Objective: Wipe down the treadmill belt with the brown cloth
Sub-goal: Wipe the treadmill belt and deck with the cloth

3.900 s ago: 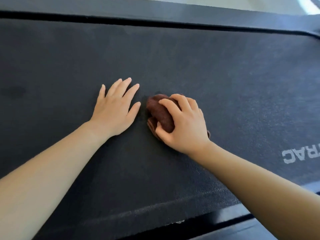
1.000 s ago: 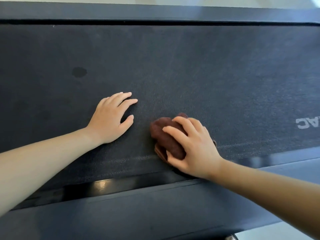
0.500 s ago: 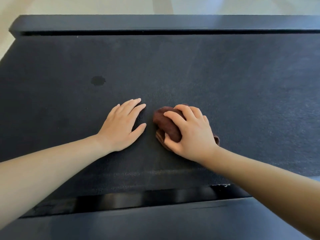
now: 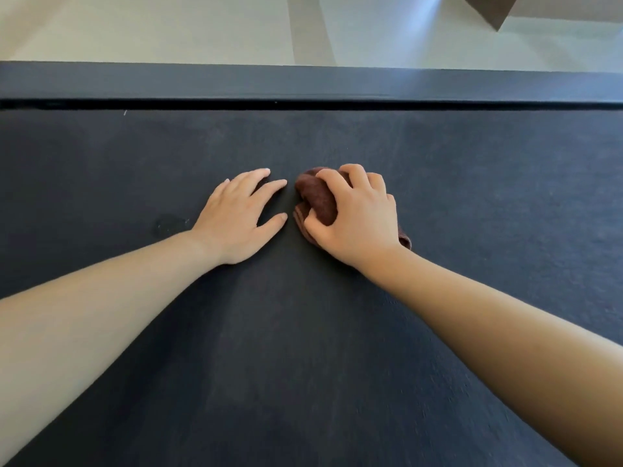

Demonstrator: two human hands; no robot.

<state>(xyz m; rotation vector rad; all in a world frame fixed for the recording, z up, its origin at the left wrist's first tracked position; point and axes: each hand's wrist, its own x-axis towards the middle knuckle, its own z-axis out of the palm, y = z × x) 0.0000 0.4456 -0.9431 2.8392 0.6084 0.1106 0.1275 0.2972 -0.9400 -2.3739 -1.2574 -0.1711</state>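
Note:
The dark treadmill belt (image 4: 337, 332) fills most of the head view. A bunched brown cloth (image 4: 317, 198) lies on it near the middle, and my right hand (image 4: 357, 214) grips it, fingers curled over the top and thumb tucked under its near side. My left hand (image 4: 241, 215) rests flat on the belt just left of the cloth, fingers straight and spread, not touching the cloth. Most of the cloth is hidden under my right hand; one corner pokes out by the wrist.
A dark side rail (image 4: 303, 82) runs along the far edge of the belt, with pale floor (image 4: 168, 25) beyond it. A faint round spot (image 4: 167, 225) marks the belt beside my left wrist. A brown object's corner (image 4: 488, 8) shows at top right.
Both hands and the cloth have moved further across the belt toward the far rail. The near rail has dropped out of view. The dark spot now lies beside my left wrist.

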